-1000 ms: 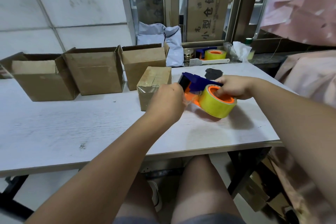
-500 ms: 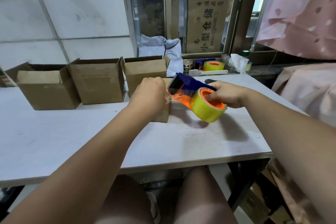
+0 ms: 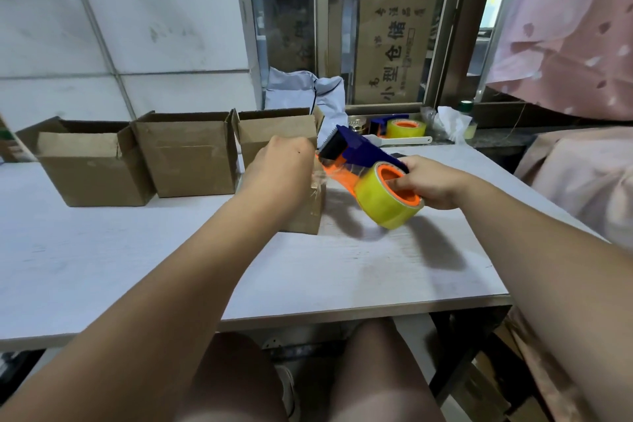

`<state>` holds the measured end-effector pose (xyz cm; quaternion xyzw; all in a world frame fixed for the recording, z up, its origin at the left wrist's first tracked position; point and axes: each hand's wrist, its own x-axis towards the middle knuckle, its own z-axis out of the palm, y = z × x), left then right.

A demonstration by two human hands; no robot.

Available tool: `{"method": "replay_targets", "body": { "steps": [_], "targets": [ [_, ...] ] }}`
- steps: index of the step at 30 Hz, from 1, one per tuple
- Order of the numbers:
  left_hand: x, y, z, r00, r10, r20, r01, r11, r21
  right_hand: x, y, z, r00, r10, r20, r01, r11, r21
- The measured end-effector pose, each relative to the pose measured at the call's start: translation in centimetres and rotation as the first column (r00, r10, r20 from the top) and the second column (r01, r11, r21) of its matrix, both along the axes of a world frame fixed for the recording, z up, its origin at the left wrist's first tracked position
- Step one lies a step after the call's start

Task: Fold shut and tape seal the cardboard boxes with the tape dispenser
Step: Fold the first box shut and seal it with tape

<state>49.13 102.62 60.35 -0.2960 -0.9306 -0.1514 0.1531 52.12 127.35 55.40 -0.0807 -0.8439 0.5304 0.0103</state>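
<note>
My right hand (image 3: 430, 181) grips the tape dispenser (image 3: 363, 164), a blue and orange frame with a yellow tape roll, held in the air above the white table (image 3: 102, 250). My left hand (image 3: 279, 169) pinches the clear tape end pulled from the dispenser, just over a small closed cardboard box (image 3: 306, 216) that it mostly hides. Three open cardboard boxes stand in a row behind: left (image 3: 85, 168), middle (image 3: 188, 154), right (image 3: 274, 130).
A second tape dispenser (image 3: 400, 127) and a white brush lie on the window ledge at the back. A crumpled white bag (image 3: 308, 92) leans by the window. Pink cloth (image 3: 565, 44) hangs at the right. My knees are under the table's front edge.
Both hands have lifted the dispenser off the table and moved it back and left. The left hand has drawn a strip of tape out over the small box.
</note>
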Motion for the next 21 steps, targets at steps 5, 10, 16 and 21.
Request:
{"method": "replay_targets", "body": {
  "steps": [5, 10, 16, 21],
  "targets": [
    [-0.6, -1.6, 1.4, 0.999, -0.021, 0.039, 0.018, 0.997, 0.079, 0.8, 0.7, 0.6, 0.999, -0.051, 0.013, 0.052, 0.997, -0.064],
    [-0.1, -1.6, 1.6, 0.994, -0.101, 0.035, 0.097, 0.992, 0.083, 0.8, 0.9, 0.1, 0.993, -0.115, -0.011, 0.113, 0.986, -0.122],
    [-0.5, -1.5, 2.3, 0.995, -0.092, 0.027, 0.09, 0.994, 0.054, 0.5, 1.0, -0.1, 0.995, -0.105, -0.006, 0.103, 0.989, -0.105],
    [-0.7, -1.3, 2.2, 0.999, -0.051, 0.009, 0.051, 0.998, 0.029, 0.9, 1.2, -0.1, 0.993, -0.116, 0.033, 0.119, 0.982, -0.145]
  ]
}}
